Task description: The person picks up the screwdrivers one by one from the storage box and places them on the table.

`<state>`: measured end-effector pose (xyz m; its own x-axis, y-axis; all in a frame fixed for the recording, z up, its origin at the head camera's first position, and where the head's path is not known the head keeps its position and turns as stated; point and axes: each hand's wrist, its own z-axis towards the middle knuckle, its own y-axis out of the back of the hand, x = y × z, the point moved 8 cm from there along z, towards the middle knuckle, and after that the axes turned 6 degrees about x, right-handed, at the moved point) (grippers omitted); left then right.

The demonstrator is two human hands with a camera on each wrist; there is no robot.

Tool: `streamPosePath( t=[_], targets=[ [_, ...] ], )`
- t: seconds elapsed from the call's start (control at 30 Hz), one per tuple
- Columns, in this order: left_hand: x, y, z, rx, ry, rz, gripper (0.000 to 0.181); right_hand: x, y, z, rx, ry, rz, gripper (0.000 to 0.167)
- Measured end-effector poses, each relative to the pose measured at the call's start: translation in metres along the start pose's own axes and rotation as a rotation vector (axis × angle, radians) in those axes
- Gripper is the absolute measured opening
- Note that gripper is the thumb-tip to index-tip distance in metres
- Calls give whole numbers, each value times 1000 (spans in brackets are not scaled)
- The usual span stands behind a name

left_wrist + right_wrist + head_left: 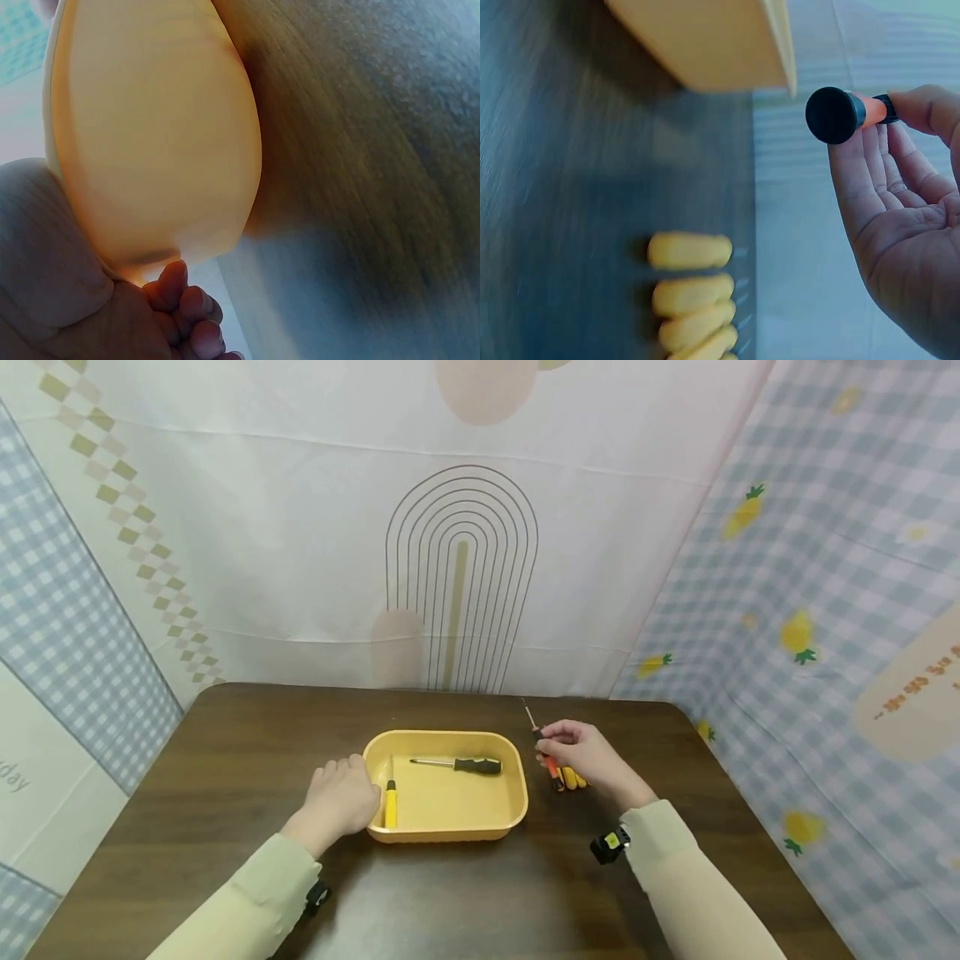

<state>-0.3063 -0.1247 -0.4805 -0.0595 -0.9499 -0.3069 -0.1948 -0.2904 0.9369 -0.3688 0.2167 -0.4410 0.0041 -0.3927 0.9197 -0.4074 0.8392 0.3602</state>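
Observation:
My left hand (339, 795) grips the left end of a yellow plastic tray (450, 836), its thumb and curled fingers at the rim in the left wrist view. Inside the tray, a dark-handled screwdriver (477, 766) lies crosswise, and a yellow-handled screwdriver (391, 808) lies along the left side. Just right of the tray, my right hand (583, 753) pinches an orange-and-black screwdriver (551, 767) between thumb and fingers. Its thin shaft points up and away; its black handle end (831, 115) faces the right wrist camera.
On the table below my right hand lies what looks like a glove (573, 778) with yellow fingers, partly hidden. The dark wooden table (420, 902) ends at a patterned cloth (315, 560) hanging behind it. Checked cloth hangs on both sides.

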Motion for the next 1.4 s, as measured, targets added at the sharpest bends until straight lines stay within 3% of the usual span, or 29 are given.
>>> streamPosePath(
  t=[0.3,0.77,1.07,1.4],
  targets=[
    [-5,0,-1,-9,-7,-10,36,-38,40,-16,-111,-107,-108,43],
    [-7,0,-2,7,1,-13,38,-81,87,-46,-212,-193,-74,47],
    [-7,-3,-1,7,4,-16,39,-102,107,-60,-314,-299,-189,42],
    [-8,0,-3,9,3,-4,38,-114,113,-61,-369,-298,-291,30]
  ],
)
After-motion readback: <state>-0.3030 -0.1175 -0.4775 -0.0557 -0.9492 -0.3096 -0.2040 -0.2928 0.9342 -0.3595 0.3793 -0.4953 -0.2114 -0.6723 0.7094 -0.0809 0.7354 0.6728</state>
